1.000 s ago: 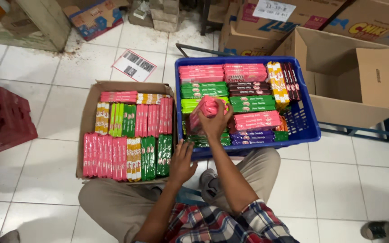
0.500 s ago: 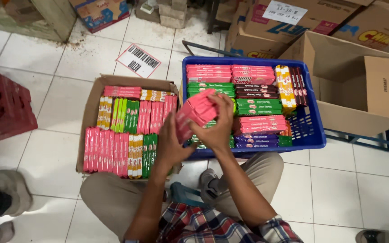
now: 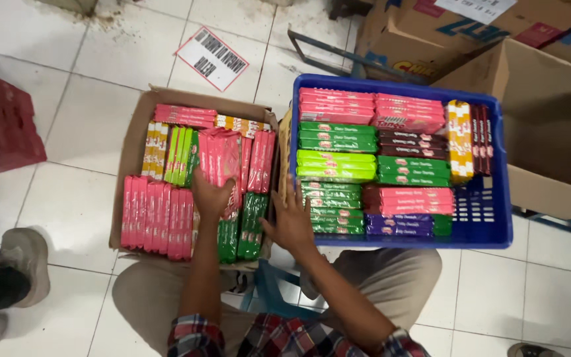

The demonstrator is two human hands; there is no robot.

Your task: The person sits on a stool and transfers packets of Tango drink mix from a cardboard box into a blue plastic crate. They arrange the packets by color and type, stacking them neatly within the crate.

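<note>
Sitting at the far left edge are a shoe (image 3: 24,264) and a dark trouser leg of another person, with a red crate (image 3: 1,119) above them on the white tiled floor (image 3: 80,205). Next comes the open cardboard box (image 3: 127,178), filled with upright rows of pink, yellow and green wafer packs. The left hand (image 3: 211,197) is inside this box, fingers wrapped around a stack of pink packs (image 3: 223,158); the stack stands on end above the knuckles, its lower end in the grip, its top leaning toward the pink packs at the box's right wall. The right hand (image 3: 292,221) lies with fingers spread wide and holding nothing, resting at the gap between the cardboard box and the blue plastic crate (image 3: 497,225), fingertips just touching the crate's near-left corner. That crate holds flat stacks of pink, green, brown and purple packs. Further right, large open cartons (image 3: 550,132) stand behind it.

The risk, as I judge it, lies in the grip: several slim packs are pinched at one end only, so the outer ones could fan out and slide, toppling onto the green packs (image 3: 249,225) below or knocking the neighbouring rows askew.
</note>
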